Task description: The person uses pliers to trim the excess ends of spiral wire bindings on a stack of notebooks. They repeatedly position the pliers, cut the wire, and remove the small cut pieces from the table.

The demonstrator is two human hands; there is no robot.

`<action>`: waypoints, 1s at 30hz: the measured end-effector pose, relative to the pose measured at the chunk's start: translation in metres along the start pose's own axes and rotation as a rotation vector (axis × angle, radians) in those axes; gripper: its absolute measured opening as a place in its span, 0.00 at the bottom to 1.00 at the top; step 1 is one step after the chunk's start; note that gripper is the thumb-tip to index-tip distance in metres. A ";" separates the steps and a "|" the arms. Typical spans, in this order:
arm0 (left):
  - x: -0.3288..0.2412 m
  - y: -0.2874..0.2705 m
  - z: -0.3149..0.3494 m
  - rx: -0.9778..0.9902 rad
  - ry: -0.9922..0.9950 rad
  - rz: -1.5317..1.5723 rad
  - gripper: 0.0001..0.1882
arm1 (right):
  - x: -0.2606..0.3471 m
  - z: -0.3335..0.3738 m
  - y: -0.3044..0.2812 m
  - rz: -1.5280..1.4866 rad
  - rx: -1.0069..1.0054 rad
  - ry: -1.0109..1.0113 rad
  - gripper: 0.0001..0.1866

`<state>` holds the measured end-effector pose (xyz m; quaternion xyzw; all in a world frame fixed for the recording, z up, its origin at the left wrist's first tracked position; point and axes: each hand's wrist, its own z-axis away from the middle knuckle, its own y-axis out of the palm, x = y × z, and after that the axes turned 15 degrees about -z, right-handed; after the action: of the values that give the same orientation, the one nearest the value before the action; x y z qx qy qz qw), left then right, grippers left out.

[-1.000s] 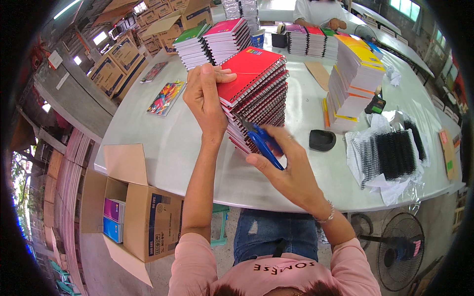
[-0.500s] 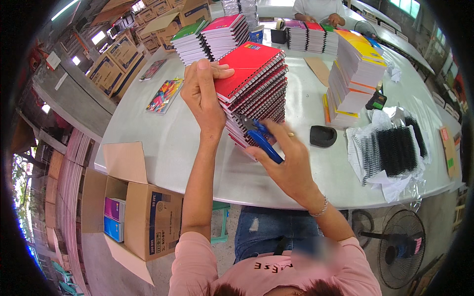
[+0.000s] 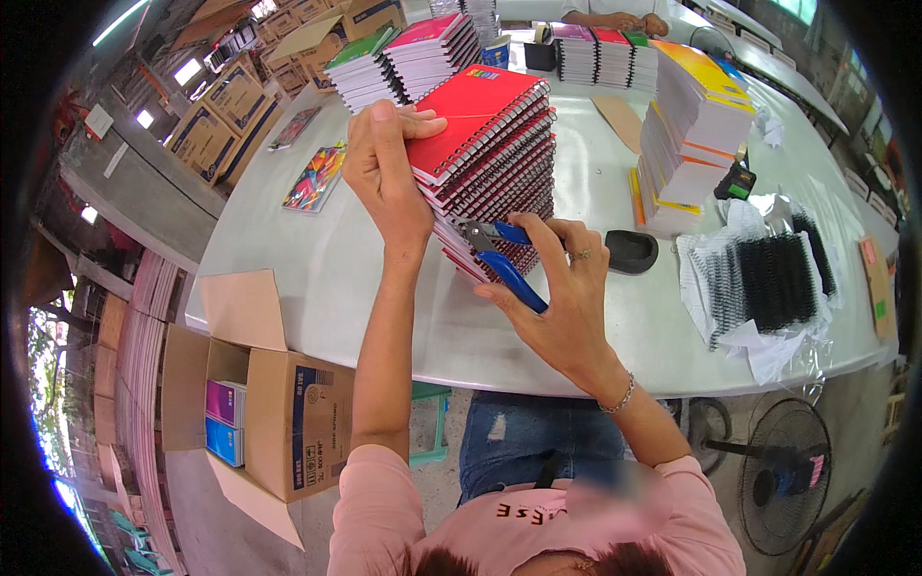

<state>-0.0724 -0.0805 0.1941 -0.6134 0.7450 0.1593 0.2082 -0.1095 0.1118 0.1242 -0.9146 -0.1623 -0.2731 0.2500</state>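
A tall stack of red spiral notebooks (image 3: 480, 120) stands on the table, its wire bindings turned toward the right. My left hand (image 3: 387, 178) is closed over the upper left edge of the stack, fingers resting on the top cover. In my right hand (image 3: 567, 317) is a pair of blue-handled pliers (image 3: 512, 282), its handles spread apart. The jaws touch or sit very close to the near corner of the wire bindings, partway down the stack. Exactly what lies between the jaws is too small to make out.
Yellow-covered books (image 3: 696, 144) are piled to the right, beside a black tray (image 3: 631, 252) and black binding coils (image 3: 773, 293) on wrapping. More notebooks (image 3: 437, 58) stand behind. An opened carton (image 3: 317, 422) sits at lower left, a fan (image 3: 786, 475) at lower right. Across the table is another person (image 3: 624, 17).
The pliers' handles have spread wider, and my right-hand fingers have opened out with them. My left hand keeps its place on the stack. The whole view has shifted slightly.
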 end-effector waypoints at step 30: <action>0.000 0.002 -0.001 -0.007 0.001 0.005 0.28 | -0.009 0.003 0.008 -0.104 -0.019 0.039 0.33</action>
<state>-0.0743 -0.0809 0.1945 -0.6123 0.7461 0.1619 0.2052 -0.1119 0.1054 0.1145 -0.9019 -0.2021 -0.3048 0.2299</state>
